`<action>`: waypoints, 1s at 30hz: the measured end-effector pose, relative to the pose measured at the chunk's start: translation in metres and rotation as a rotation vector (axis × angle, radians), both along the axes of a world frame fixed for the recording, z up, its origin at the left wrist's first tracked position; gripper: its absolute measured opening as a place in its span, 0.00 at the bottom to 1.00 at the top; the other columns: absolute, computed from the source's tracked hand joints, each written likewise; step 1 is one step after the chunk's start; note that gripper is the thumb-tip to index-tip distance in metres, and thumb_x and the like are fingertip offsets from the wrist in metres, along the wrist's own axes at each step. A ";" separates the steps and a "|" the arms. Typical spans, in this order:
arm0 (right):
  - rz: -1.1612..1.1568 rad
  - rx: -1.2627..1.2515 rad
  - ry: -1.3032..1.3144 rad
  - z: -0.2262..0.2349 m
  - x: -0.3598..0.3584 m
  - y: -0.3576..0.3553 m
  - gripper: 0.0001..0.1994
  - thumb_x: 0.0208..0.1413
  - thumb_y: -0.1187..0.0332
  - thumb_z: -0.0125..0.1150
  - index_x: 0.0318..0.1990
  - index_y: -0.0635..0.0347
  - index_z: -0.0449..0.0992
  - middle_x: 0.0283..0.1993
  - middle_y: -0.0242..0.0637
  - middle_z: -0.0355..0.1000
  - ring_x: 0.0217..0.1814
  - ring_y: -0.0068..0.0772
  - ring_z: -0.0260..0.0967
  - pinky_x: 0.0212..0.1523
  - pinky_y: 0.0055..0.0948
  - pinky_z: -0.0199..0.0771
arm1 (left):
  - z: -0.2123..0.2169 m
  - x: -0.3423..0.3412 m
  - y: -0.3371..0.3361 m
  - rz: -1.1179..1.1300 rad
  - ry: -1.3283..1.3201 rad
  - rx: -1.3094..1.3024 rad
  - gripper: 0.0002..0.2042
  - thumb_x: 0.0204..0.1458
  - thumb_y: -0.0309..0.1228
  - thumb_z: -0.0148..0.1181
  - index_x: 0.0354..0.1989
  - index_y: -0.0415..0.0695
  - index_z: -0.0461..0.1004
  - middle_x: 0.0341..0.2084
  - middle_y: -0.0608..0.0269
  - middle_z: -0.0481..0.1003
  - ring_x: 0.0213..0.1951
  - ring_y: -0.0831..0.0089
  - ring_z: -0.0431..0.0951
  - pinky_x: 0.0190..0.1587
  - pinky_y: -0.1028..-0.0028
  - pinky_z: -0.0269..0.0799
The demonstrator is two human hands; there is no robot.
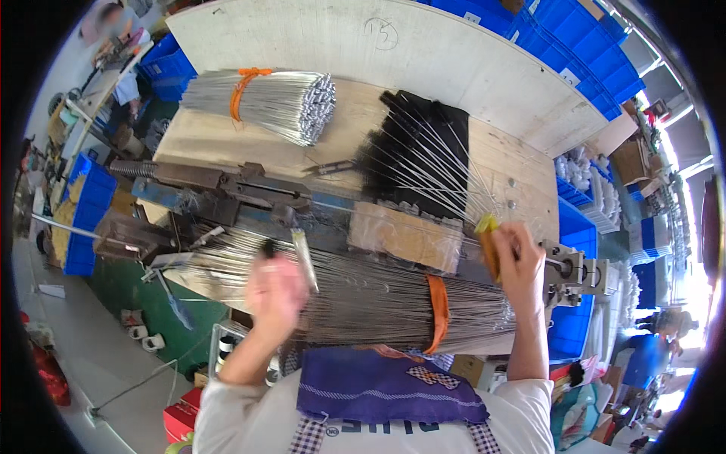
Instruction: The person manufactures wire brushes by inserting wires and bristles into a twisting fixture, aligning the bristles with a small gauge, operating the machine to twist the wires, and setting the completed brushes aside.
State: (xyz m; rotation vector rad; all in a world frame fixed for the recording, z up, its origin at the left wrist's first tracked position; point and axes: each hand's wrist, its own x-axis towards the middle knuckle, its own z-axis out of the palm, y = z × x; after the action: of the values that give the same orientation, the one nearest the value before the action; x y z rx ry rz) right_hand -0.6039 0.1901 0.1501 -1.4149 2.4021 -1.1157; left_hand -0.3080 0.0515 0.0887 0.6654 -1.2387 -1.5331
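Observation:
My right hand [518, 261] is closed round a yellow handle [490, 246] at the right end of the metal bench machine [249, 189]. Smeared by motion, my left hand [278, 291] is above the left part of a long bundle of thin metal wires [370, 299] bound with an orange band [437, 314]. A small black thing [268, 248] shows at its fingertips; whether it is held I cannot tell. Just right of that hand stands a pale upright strip [305, 261]. Between my hands, a tan block [404, 236] sits on the machine.
Behind the machine, black-bristled wire brushes [423, 151] lie on a black cloth [446, 121]. A silvery wire bundle [272, 102] with an orange tie lies at the far left. A pale board [363, 38] walls the back. Blue bins [571, 325] stand at the right.

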 end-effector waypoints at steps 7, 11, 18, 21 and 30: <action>-0.003 -0.151 0.116 0.006 -0.011 -0.027 0.06 0.60 0.73 0.57 0.44 0.61 0.74 0.32 0.48 0.75 0.31 0.44 0.76 0.34 0.31 0.73 | 0.003 -0.165 0.033 -1.176 -0.032 0.691 0.15 0.67 0.40 0.44 0.28 0.47 0.64 0.14 0.76 0.54 0.13 0.83 0.52 0.14 0.78 0.47; -0.022 -0.106 0.099 -0.003 -0.029 -0.021 0.09 0.60 0.75 0.55 0.47 0.59 0.74 0.39 0.48 0.76 0.38 0.47 0.77 0.38 0.34 0.75 | -0.019 -0.142 0.012 -0.696 0.033 0.693 0.11 0.65 0.37 0.45 0.29 0.49 0.65 0.14 0.76 0.55 0.13 0.83 0.52 0.14 0.79 0.46; 0.574 0.006 0.226 -0.033 0.022 -0.110 0.22 0.48 0.82 0.49 0.52 0.57 0.72 0.44 0.48 0.73 0.44 0.51 0.73 0.44 0.42 0.74 | -0.014 -0.090 -0.011 -0.360 -0.003 0.552 0.15 0.67 0.43 0.45 0.31 0.48 0.65 0.14 0.75 0.57 0.14 0.83 0.54 0.15 0.80 0.47; 0.680 0.032 0.182 -0.028 0.047 -0.120 0.16 0.51 0.79 0.52 0.49 0.64 0.74 0.46 0.47 0.73 0.45 0.50 0.73 0.45 0.40 0.75 | -0.015 -0.079 -0.016 -0.379 -0.009 0.584 0.15 0.67 0.44 0.45 0.31 0.48 0.66 0.14 0.75 0.57 0.14 0.83 0.53 0.16 0.80 0.48; 0.583 0.336 -0.666 0.012 0.011 -0.104 0.14 0.61 0.73 0.54 0.53 0.67 0.74 0.37 0.36 0.77 0.29 0.21 0.74 0.32 0.21 0.75 | -0.019 -0.075 -0.013 -0.461 -0.207 0.466 0.21 0.66 0.49 0.41 0.42 0.42 0.72 0.22 0.65 0.73 0.22 0.75 0.72 0.25 0.76 0.69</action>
State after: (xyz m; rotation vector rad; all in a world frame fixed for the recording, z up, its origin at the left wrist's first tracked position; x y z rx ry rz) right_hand -0.5933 0.0858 0.1616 -1.2409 1.4911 -0.8040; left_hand -0.3829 0.0389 0.0695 0.8964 -1.2522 -2.2211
